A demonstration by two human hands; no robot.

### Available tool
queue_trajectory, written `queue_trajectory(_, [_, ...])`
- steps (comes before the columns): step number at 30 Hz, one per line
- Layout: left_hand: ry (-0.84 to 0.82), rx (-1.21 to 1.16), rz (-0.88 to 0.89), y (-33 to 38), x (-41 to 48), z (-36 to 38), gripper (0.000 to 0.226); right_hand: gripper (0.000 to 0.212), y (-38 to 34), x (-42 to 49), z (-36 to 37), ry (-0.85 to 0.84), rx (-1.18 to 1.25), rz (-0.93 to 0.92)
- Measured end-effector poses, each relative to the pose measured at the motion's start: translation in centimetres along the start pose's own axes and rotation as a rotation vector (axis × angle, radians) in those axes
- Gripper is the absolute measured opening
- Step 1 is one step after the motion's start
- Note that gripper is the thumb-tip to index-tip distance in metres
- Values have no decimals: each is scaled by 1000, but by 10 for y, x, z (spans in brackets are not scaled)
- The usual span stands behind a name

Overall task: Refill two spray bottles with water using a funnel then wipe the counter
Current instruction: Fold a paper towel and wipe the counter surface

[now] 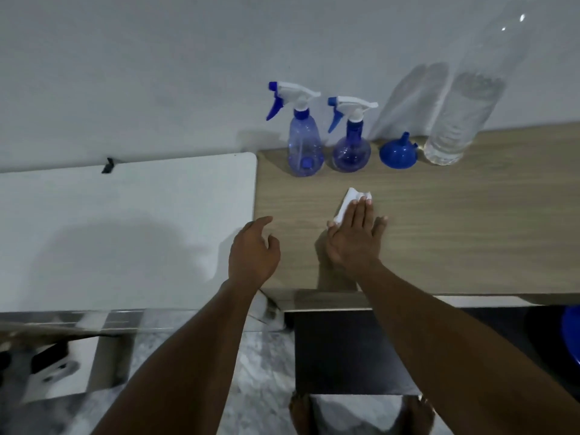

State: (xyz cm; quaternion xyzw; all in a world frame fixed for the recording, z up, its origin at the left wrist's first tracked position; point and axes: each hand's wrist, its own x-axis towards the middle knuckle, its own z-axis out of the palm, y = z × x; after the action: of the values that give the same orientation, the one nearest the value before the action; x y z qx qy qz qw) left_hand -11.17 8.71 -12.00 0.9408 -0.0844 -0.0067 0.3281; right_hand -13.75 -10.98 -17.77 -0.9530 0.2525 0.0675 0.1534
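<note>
Two blue spray bottles with white trigger heads stand at the back of the wooden counter [470, 233]: a taller one [305, 149] and a rounder one [351, 146] to its right. A blue funnel [398, 152] lies mouth-down beside them. A large clear water bottle [464, 114] stands right of the funnel. My right hand [354, 240] lies flat with straight fingers on a folded white tissue [348, 204] on the counter. My left hand [254, 249] hovers with loosely curled fingers over the counter's left edge and holds nothing.
A white table [125, 215] adjoins the counter on the left, with a small black object [108, 165] at its back edge. A wall runs behind both. A dark cabinet front [345, 350] sits below the counter, and a blue object [572, 334] shows at the right edge.
</note>
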Motion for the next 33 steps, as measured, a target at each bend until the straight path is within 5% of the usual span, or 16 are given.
queue_trajectory(6, [78,5,12,-51,7,-48,38,71,-99,-4,23,-79,-79,-203])
queue_trajectory(13, [120,-29,3,-65,-4,-50,38,69,-99,-29,31,-61,-213,-560])
queue_trajectory(21, [85,-20,-30,-20,-29,-7,40,64,-16,-55,13,-20,-262,-851])
queue_trajectory(33, [30,-90,2,117,-78,103,39,66,181,-34,-51,7,-400,-729])
